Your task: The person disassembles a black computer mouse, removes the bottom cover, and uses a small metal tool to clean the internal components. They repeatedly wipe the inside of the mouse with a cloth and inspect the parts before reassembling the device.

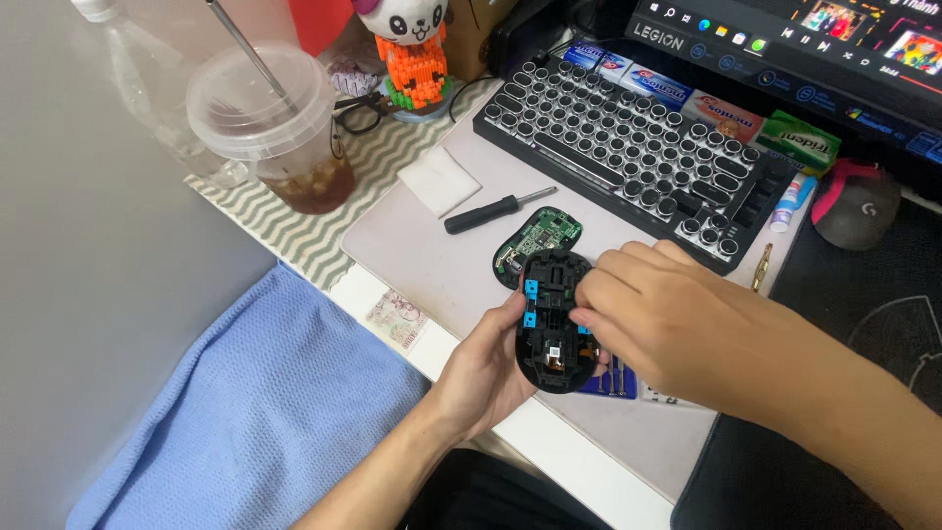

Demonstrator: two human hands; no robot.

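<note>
— What is held, and by which hand?

— An opened black mouse shell (551, 324), inner side up, is cradled from below in the left hand (488, 370), whose fingers are curled around its left edge. Blue clips and small switches are seen inside it. The shell is kept just above the near edge of the grey desk mat (432, 265).

— And the right hand?

— The right hand (659, 319) is laid over the shell's right side, with the fingertips (587, 294) bent down and pressed into its interior. Whether something small is pinched there cannot be told.

— What is found beside it?

— The other half of the mouse, with a green circuit board (543, 236) exposed, is laid on the mat just behind the shell. A black-handled screwdriver (496, 210) is placed near it to the left, and a folded white tissue (439, 180) farther left. A blue bit holder (613, 381) is partly hidden under the hands.

— And farther back?

— A black keyboard with round keys (628, 147) is set at the far side of the mat. A lidded plastic cup of dark drink (280, 132) is stood on a striped cloth (304, 231), and a blue towel (255, 412) is spread at the near left.
</note>
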